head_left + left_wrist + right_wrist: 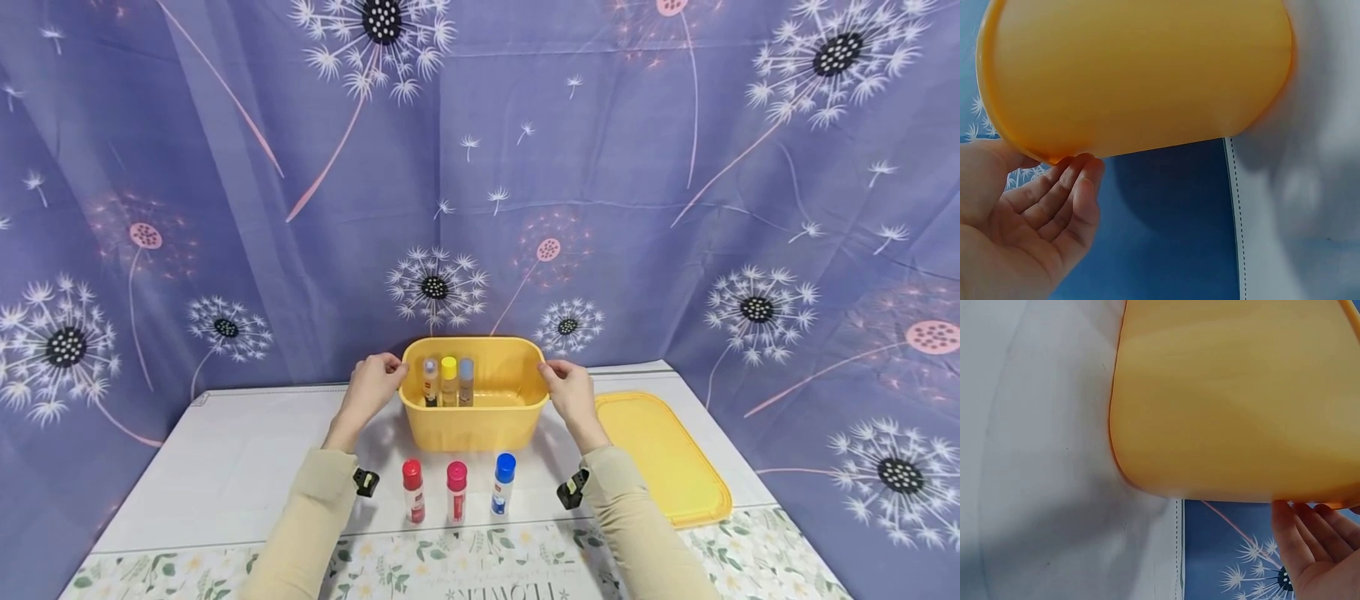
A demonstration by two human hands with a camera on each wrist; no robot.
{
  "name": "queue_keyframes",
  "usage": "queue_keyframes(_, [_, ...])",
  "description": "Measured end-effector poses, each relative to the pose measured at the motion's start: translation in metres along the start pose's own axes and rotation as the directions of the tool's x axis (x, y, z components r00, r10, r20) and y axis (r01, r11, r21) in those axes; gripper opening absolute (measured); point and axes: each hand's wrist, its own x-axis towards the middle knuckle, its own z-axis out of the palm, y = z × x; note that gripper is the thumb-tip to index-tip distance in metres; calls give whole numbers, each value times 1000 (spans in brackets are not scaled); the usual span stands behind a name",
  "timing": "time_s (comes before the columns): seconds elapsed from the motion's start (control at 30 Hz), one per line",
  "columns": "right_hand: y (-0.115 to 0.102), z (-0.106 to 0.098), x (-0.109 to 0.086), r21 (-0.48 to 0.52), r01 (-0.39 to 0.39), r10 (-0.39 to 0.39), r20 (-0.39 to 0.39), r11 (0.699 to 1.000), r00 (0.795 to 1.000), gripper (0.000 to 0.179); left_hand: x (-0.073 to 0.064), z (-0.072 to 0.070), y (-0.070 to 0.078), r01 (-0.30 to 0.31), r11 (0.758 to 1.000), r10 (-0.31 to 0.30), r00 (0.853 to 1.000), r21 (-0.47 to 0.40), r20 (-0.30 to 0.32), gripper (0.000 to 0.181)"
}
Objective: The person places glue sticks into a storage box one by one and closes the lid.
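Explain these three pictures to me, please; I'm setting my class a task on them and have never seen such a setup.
There is no machine here: a person's bare left hand and right hand do the work. The wide picture comes from a camera on the head, looking forward and down. The two close-ups come from wrist cameras, each showing its own hand. The hands hold opposite ends of a yellow box by its rim. Inside stand three tubes. On the white tabletop in front are a red-capped tube, a pink-capped tube and a blue-capped tube. A yellow lid lies to the right.
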Motion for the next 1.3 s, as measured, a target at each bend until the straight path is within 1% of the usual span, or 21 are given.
queue_keyframes(0.13, [0, 1, 0, 14, 18, -18, 2, 1000, 1000, 29, -1, 0, -2, -2, 1000, 3, 1000, 8, -21, 25])
queue_keyframes(0.23, [1, -1, 0, 43, 18, -19, 14, 999, 1000, 33, 0, 2, -2, -1, 1000, 1, 999, 10, -33, 25])
queue_keyframes(0.37, [-1, -9, -2, 163, 1, -3, 9, 987, 1000, 36, 1, 5, 0, -2, 1000, 2, 999, 15, -36, 25])
queue_keyframes(0.47, [-10, -15, -6, 238, 40, -37, -15, 970, 999, 33, 2, 6, 1, -4, 1000, 5, 999, 15, -47, 24])
queue_keyframes(0.53, [-19, -19, -11, 209, 93, -88, -34, 973, 996, 31, 2, 5, 0, -5, 1000, 6, 998, 12, -57, 22])
queue_keyframes(0.63, [-31, -23, -23, 113, 184, -179, -56, 976, 982, 27, 1, 4, -1, -3, 1000, 4, 998, 11, -57, 22])
queue_keyframes(0.7, [-39, -26, -34, 53, 243, -240, -51, 969, 969, 25, 1, 2, -1, -5, 1000, 5, 999, 5, -48, 22])
queue_keyframes(0.77, [-45, -28, -45, 23, 296, -295, -29, 955, 955, 25, 0, 2, -2, -3, 1000, 3, 999, -1, -38, 22])
queue_keyframes(0.9, [-55, -29, -65, 26, 362, -363, 48, 932, 931, 27, 1, 0, -3, -1, 1000, 1, 1000, -5, -30, 21])
queue_keyframes(1.03, [-56, -29, -81, 60, 386, -390, 106, 921, 915, 27, 3, -1, -2, -8, 1000, 8, 1000, 2, -22, 20])
queue_keyframes(1.17, [-53, -28, -95, 88, 406, -415, 150, 910, 898, 23, 4, -2, -2, -2, 1000, 2, 1000, 7, -1, 20])
queue_keyframes(1.23, [-50, -27, -101, 89, 421, -430, 184, 903, 884, 24, 4, -2, -2, 3, 1000, -3, 1000, 8, 7, 20])
queue_keyframes(1.3, [-46, -25, -106, 87, 439, -447, 229, 894, 865, 25, 4, -2, -1, 4, 1000, -4, 1000, 8, 11, 20])
